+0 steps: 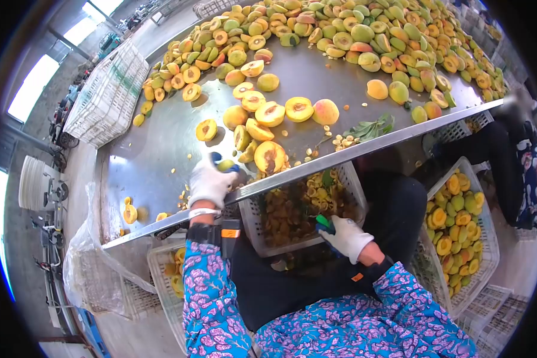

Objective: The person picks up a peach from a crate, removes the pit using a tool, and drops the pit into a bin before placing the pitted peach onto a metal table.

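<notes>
My left hand [210, 184], in a white glove with blue-grey fingertips, is at the near edge of the metal table [167, 134]. Its fingers are closed around a small green-yellow peach [225, 165], partly hidden by the glove. Just beyond it lies a group of halved peaches [269, 156] with orange flesh, some with brown hollows. My right hand [347, 237], gloved alike, is over the rim of a white crate [262, 241] below the table edge. It is closed on a small tool with a bright green handle [322, 221]; the rest of the tool is hidden.
A large heap of peaches [394, 36] covers the table's far side. Leaves [373, 127] and loose pits [343, 142] lie near the raised metal edge. A crate of peach halves [456, 230] stands at the right; another crate [164, 268] is at lower left. A person's dark sleeve [486, 149] shows at right.
</notes>
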Demonstrator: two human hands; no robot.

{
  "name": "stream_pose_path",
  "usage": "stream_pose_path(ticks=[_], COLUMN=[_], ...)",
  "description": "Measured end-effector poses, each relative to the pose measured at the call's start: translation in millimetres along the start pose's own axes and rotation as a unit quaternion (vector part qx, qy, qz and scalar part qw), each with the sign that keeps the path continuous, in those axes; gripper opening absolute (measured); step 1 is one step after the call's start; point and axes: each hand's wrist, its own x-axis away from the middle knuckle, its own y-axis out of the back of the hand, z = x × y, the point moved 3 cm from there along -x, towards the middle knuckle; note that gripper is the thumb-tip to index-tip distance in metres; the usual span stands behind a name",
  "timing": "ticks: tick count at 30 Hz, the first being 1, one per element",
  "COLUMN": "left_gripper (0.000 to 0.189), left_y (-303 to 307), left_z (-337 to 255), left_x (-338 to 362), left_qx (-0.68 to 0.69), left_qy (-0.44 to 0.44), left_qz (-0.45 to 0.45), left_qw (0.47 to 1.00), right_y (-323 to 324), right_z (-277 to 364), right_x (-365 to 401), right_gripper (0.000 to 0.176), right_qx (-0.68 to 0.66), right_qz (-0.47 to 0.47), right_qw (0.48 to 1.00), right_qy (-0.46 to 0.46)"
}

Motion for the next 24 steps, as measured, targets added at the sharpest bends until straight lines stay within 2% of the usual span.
stream_pose_path(ticks=[1, 2, 3, 4, 5, 7, 8, 9, 11, 12, 13, 15, 18, 24], left_gripper=[0.037, 0.032, 0.032, 0.038, 0.043, 0.052, 0.054, 0.055, 0.055, 0.054, 0.052, 0.052, 0.050, 0.042], left_y=[6.6, 12.6, 27.0, 27.7, 26.3, 13.6, 3.3, -7.7, -31.5, -44.7, -53.0, -63.3, -70.5, -79.9], left_z=[14.1, 22.9, 19.8, 21.2, 19.8, -1.9, -6.2, -17.5, -20.7, -20.1, -18.2, -15.5, -12.5, -7.7], left_x=[4.1, 9.7, 27.9, 41.7, 56.1, 93.6, 104.2, 115.5, 130.4, 136.9, 140.4, 148.1, 154.6, 162.2], left_qx=[0.111, 0.327, 0.479, 0.618, 0.740, 0.865, 0.873, 0.896, 0.895, 0.872, 0.875, 0.846, 0.861, 0.885], left_qy=[0.013, -0.012, 0.009, -0.008, -0.027, 0.029, 0.039, 0.066, 0.136, 0.199, 0.184, 0.199, 0.207, 0.215], left_qz=[-0.020, -0.003, 0.014, 0.057, 0.097, 0.110, 0.108, 0.118, 0.120, 0.069, 0.080, 0.053, 0.075, 0.044], left_qw=[0.993, 0.945, 0.878, 0.784, 0.665, 0.490, 0.474, 0.423, 0.407, 0.443, 0.440, 0.491, 0.458, 0.410], right_y=[5.0, 16.0, 11.0, 6.5, 11.8, 25.1, 24.8, 20.6, 20.2, 15.6, 9.7, -4.5, -19.2, -38.6], right_z=[7.9, 13.0, 7.5, 3.9, 13.4, 46.9, 58.9, 66.5, 92.4, 100.4, 106.1, 108.5, 108.9, 101.3], right_x=[2.4, 8.9, 4.6, 2.5, 5.3, 15.5, 18.1, 18.5, 28.1, 31.2, 33.1, 35.7, 38.5, 40.3], right_gripper=[0.037, 0.035, 0.031, 0.029, 0.027, 0.027, 0.027, 0.028, 0.030, 0.031, 0.032, 0.035, 0.033, 0.033], right_qx=[-0.017, -0.050, -0.057, -0.127, -0.194, -0.237, -0.256, -0.227, -0.184, -0.140, -0.096, -0.027, 0.030, 0.058], right_qz=[-0.024, 0.001, -0.031, -0.010, 0.012, 0.030, 0.037, 0.005, 0.025, 0.046, 0.066, 0.057, 0.057, 0.050], right_qw=[1.000, 0.998, 0.998, 0.992, 0.980, 0.971, 0.966, 0.972, 0.975, 0.982, 0.986, 0.988, 0.989, 0.988], right_qy=[0.010, -0.032, -0.013, -0.027, -0.043, -0.013, -0.005, 0.065, 0.118, 0.117, 0.117, 0.140, 0.136, 0.137])
